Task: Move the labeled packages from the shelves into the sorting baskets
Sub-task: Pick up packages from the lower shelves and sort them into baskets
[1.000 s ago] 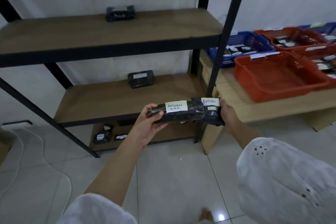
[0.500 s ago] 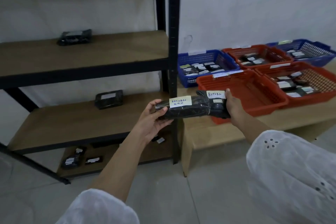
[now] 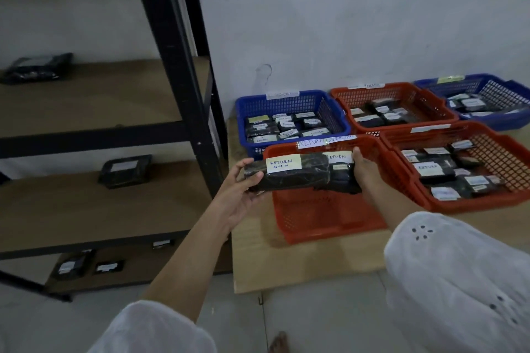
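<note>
Head view: compared with a second ago, the person has turned from the shelves (image 3: 109,100) toward the table (image 3: 301,264), and the two packages now hang over the empty red basket (image 3: 324,215) instead of in front of the shelf frame. Judgement: transport is nearly complete; release into this basket appears to be the step in hand. Basket tag reads roughly "RETURN", matching both package labels, though the tag's second word is not legible.

Grip, left hand (image 3: 238,195): fingers curled under and thumb over the left end of the front package (image 3: 289,178), labelled "RETURN" with a date. Closed firmly on it.

Grip, right hand (image 3: 364,172): clasped round the right end of the rear package (image 3: 341,169), also labelled "RETURN". The two packages lie touching, held as one bundle, roughly level.

Four other baskets already contain packages. Several packages remain on the shelves, so the task is not finished.
</note>
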A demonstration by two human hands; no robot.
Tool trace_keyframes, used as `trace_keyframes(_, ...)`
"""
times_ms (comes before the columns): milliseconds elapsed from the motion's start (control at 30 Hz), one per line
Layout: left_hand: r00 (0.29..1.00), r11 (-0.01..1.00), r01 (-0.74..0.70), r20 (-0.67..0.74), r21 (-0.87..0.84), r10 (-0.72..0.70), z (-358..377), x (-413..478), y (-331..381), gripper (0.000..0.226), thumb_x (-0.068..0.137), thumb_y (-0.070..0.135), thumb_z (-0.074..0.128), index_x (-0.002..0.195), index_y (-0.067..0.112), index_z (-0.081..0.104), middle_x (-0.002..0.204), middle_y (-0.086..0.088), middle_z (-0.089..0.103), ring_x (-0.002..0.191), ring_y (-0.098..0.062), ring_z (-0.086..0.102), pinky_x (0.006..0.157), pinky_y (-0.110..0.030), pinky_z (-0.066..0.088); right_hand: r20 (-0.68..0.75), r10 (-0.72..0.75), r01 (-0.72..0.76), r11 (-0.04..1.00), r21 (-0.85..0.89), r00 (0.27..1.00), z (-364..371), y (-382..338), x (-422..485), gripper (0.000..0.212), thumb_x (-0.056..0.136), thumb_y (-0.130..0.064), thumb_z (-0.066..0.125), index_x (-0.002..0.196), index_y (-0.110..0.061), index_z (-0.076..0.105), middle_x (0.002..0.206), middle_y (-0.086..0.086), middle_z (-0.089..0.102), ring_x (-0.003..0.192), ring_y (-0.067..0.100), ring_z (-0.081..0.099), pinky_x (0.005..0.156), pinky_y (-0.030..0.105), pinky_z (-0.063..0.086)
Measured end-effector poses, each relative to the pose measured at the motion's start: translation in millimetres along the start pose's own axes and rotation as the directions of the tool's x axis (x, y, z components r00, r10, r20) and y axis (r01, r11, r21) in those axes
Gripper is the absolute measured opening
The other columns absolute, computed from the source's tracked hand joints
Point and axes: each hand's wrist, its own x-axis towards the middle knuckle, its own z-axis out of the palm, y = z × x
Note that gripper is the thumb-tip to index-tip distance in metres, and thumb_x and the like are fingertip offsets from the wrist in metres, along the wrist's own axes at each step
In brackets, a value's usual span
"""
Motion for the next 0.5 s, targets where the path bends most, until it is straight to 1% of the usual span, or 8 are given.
trace_keyframes(33, 1.0, 1.0, -0.008, -0.002, 0.011, 0.008, 2, 10, 0, 0.035, 0.084, -0.005, 0.057, 0.105, 0.022, 0.053, 0.131, -0.017, 0.052, 0.11, -0.035, 0.059, 0.087, -0.049, 0.051, 0.011, 0.014, -0.014, 1.0, 0.009, 1.0, 2, 1, 8, 0.051, 0.101, -0.039, 0.037, 0.125, 0.003, 0.054, 0.125, 0.02, 0.057, 0.107, 0.029, 0.057, 0.078, 0.026, 0.039)
trace_keyframes(100, 1.0, 1.0, -0.011, -0.006, -0.029, 0.01, 4, 29, 0, 0.045, 0.08, -0.006, 0.058, 0.112, 0.024, 0.052, 0.13, -0.015, 0.052, 0.106, -0.032, 0.06, 0.086, -0.047, 0.053, 0.039, 0.02, -0.02, 1.0, -0.002, 0.999, 8, 4, 24, 0.048, 0.101, -0.039, 0.038, 0.121, 0.001, 0.057, 0.116, 0.017, 0.06, 0.092, 0.024, 0.056, 0.071, 0.025, 0.041)
trace_keyframes(133, 1.0, 0.998, -0.004, -0.005, -0.057, 0.004, 4, 36, 1, 0.052, 0.076, -0.006, 0.059, 0.117, 0.024, 0.051, 0.129, -0.014, 0.052, 0.106, -0.031, 0.061, 0.085, -0.045, 0.054, 0.053, 0.023, -0.022, 1.0, -0.009, 0.998, 12, 5, 31, 0.047, 0.101, -0.039, 0.038, 0.117, 0.0, 0.058, 0.113, 0.014, 0.06, 0.088, 0.022, 0.055, 0.068, 0.025, 0.042)
trace_keyframes(167, 1.0, 0.998, 0.006, -0.009, -0.07, -0.007, 3, 42, 1, 0.058, 0.072, -0.005, 0.06, 0.121, 0.024, 0.05, 0.127, -0.014, 0.052, 0.106, -0.03, 0.061, 0.084, -0.044, 0.055, 0.07, 0.029, -0.028, 1.0, -0.01, 0.997, 17, 7, 39, 0.046, 0.1, -0.041, 0.039, 0.113, -0.001, 0.06, 0.113, 0.014, 0.062, 0.087, 0.023, 0.056, 0.069, 0.025, 0.043)
trace_keyframes(233, 0.999, 0.997, 0.018, -0.037, -0.069, -0.021, -1, 51, 1, 0.066, 0.07, -0.006, 0.061, 0.128, 0.024, 0.048, 0.125, -0.013, 0.054, 0.104, -0.029, 0.062, 0.083, -0.041, 0.056, 0.108, 0.054, -0.051, 0.998, -0.037, 0.993, 28, 12, 51, 0.046, 0.1, -0.042, 0.04, 0.108, -0.002, 0.061, 0.105, 0.013, 0.062, 0.086, 0.024, 0.058, 0.074, 0.028, 0.043)
trace_keyframes(333, 0.997, 0.994, 0.0, -0.078, -0.107, -0.009, -7, 61, 2, 0.058, 0.077, -0.01, 0.056, 0.125, 0.022, 0.05, 0.124, -0.013, 0.055, 0.105, -0.029, 0.061, 0.084, -0.04, 0.055, 0.182, 0.079, -0.069, 0.996, -0.062, 0.98, 50, 15, 61, 0.044, 0.099, -0.043, 0.039, 0.105, -0.004, 0.06, 0.103, 0.014, 0.063, 0.086, 0.023, 0.059, 0.078, 0.029, 0.045)
trace_keyframes(433, 0.994, 0.989, -0.032, -0.108, -0.143, 0.017, -11, 67, 4, 0.059, 0.072, -0.008, 0.057, 0.123, 0.021, 0.051, 0.126, -0.015, 0.056, 0.106, -0.029, 0.062, 0.087, -0.043, 0.053, 0.254, 0.106, -0.08, 0.991, -0.112, 0.961, 75, 21, 74, 0.052, 0.099, -0.047, 0.037, 0.111, -0.001, 0.059, 0.109, 0.016, 0.063, 0.089, 0.025, 0.059, 0.082, 0.031, 0.046)
trace_keyframes(500, 0.992, 0.981, -0.058, -0.125, -0.183, 0.035, -12, 68, 5, 0.058, 0.071, -0.008, 0.057, 0.122, 0.021, 0.051, 0.122, -0.014, 0.058, 0.101, -0.028, 0.065, 0.085, -0.043, 0.054, 0.288, 0.135, -0.093, 0.983, -0.156, 0.948, 90, 26, 79, 0.054, 0.1, -0.046, 0.035, 0.117, 0.0, 0.058, 0.11, 0.014, 0.061, 0.092, 0.024, 0.055, 0.083, 0.03, 0.042)
